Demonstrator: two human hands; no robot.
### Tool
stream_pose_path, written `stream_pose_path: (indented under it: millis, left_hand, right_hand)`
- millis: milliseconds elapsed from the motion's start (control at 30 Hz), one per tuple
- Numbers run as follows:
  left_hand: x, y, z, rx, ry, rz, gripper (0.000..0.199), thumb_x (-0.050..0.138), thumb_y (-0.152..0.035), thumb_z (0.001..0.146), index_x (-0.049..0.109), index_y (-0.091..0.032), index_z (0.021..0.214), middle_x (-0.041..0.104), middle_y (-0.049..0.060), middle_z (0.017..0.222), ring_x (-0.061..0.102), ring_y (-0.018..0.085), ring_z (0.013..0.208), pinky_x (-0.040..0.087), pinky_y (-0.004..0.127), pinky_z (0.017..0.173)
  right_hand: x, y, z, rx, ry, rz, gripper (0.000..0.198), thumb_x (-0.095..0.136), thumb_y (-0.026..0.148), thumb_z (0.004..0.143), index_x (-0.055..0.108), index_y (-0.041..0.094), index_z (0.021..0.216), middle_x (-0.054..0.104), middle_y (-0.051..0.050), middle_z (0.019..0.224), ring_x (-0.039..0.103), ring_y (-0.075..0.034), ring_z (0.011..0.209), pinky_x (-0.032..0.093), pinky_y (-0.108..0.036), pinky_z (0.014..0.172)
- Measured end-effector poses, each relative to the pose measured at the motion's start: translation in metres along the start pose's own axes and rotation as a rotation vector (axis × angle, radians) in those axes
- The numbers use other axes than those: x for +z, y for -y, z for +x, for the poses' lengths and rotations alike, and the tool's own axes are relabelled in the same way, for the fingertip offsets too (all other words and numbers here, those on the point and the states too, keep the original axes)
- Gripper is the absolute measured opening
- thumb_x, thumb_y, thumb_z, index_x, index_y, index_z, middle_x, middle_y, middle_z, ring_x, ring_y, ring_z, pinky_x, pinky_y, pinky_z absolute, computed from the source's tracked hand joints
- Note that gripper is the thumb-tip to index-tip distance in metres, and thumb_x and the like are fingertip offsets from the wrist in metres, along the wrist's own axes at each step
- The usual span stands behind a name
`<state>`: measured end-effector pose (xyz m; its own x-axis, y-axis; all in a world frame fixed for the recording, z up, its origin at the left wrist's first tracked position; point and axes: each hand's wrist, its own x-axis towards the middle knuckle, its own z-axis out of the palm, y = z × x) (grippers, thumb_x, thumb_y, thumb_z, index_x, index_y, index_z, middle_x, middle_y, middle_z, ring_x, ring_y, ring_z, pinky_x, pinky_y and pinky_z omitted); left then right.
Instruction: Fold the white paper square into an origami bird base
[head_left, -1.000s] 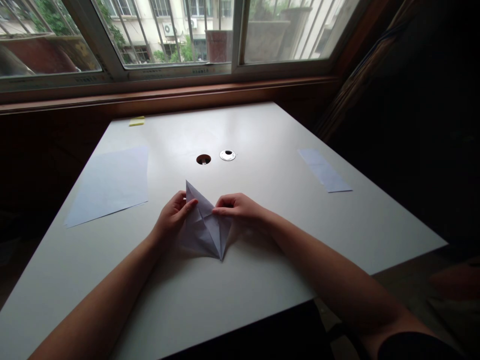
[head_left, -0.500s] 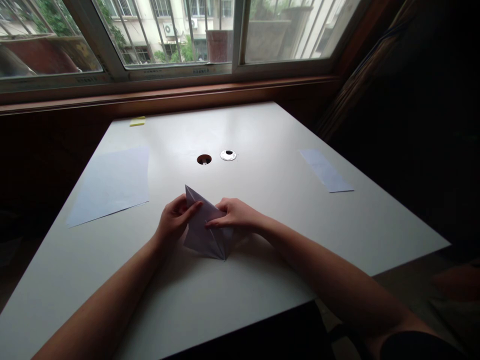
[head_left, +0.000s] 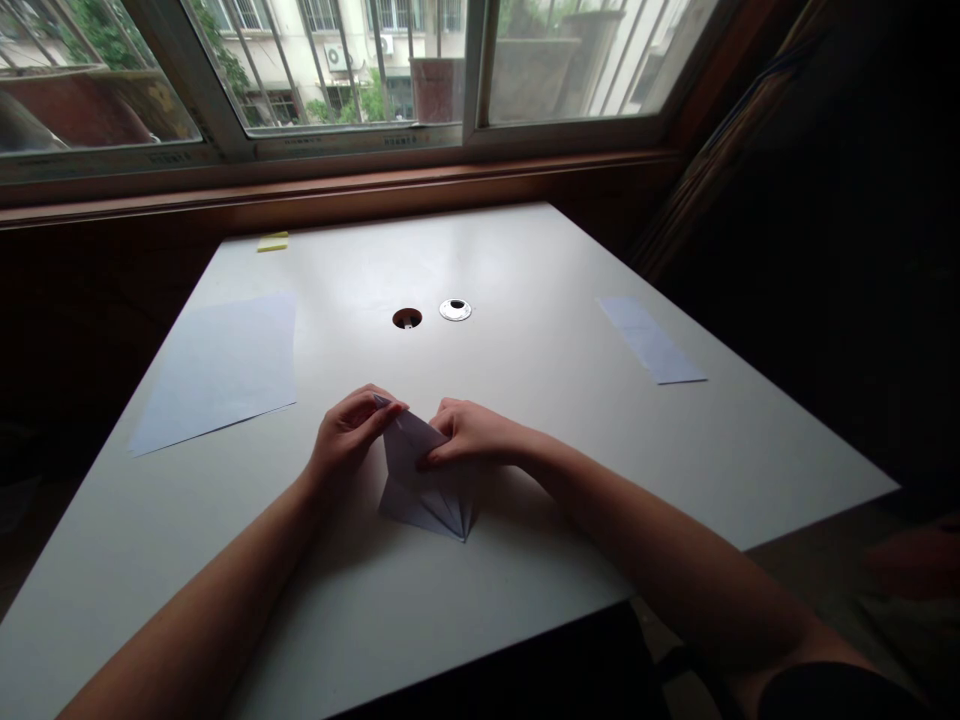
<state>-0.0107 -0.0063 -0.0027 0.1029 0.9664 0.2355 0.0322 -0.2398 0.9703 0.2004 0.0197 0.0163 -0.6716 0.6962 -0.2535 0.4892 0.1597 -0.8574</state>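
Both hands hold a folded sheet of white paper (head_left: pixel 420 490) just above the near middle of the table. My left hand (head_left: pixel 352 425) pinches its upper left tip between thumb and fingers. Further right, my right hand (head_left: pixel 471 432) grips the paper's right edge, thumb on the near face and the other fingers hidden behind it. Creases fan toward the paper's lower point, which hangs down close to the tabletop.
On the white table (head_left: pixel 525 560) a large paper sheet (head_left: pixel 221 365) lies left and a narrow paper strip (head_left: pixel 651 342) right. Beyond my hands are a round cable hole (head_left: pixel 407 319) and its metal cover (head_left: pixel 455 310). Yellow sticky notes (head_left: pixel 272 242) lie at the far left edge.
My left fingers have moved up onto the paper's tip and now cover most of it. The paper's lower point has shifted slightly down and right. My right hand stays nearly in place.
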Motion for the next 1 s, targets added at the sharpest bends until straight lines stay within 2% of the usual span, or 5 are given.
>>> stream_pose_path:
  millis: [267,467,900,1000]
  left_hand:
    - [-0.005,0.004,0.001,-0.026,-0.083,-0.023,0.019,0.074,-0.037,0.083,0.077,-0.019,0.084,0.066,0.005,0.081,0.051,0.013,0.07,0.039,0.026,0.062]
    - [-0.009,0.008,0.001,-0.045,-0.096,-0.092,0.022,0.073,-0.034,0.084,0.069,-0.017,0.07,0.056,0.001,0.067,0.047,0.011,0.064,0.037,0.024,0.06]
    - [-0.009,0.005,0.001,0.001,-0.154,0.044,0.025,0.07,-0.039,0.085,0.067,-0.019,0.07,0.053,0.0,0.065,0.047,0.013,0.063,0.037,0.026,0.061]
    - [-0.01,0.005,0.002,0.011,-0.189,0.079,0.026,0.07,-0.042,0.085,0.067,-0.019,0.072,0.052,0.0,0.064,0.047,0.013,0.062,0.037,0.026,0.06]
  right_hand:
    - [-0.005,-0.002,-0.001,-0.03,0.063,-0.023,0.024,0.078,0.04,0.069,0.077,0.016,0.073,0.05,0.003,0.055,0.051,-0.012,0.061,0.034,-0.022,0.056]
    - [-0.006,-0.002,-0.002,-0.036,0.077,-0.038,0.024,0.077,0.039,0.069,0.076,0.015,0.072,0.049,0.003,0.056,0.05,-0.012,0.06,0.034,-0.023,0.056]
    - [-0.009,-0.003,-0.003,-0.031,0.091,-0.052,0.026,0.079,0.042,0.069,0.076,0.016,0.073,0.053,0.002,0.059,0.053,-0.013,0.063,0.035,-0.023,0.056]
    - [-0.011,-0.004,-0.004,-0.006,0.048,-0.082,0.03,0.079,0.045,0.068,0.076,0.016,0.076,0.058,0.0,0.064,0.056,-0.015,0.068,0.036,-0.023,0.057]
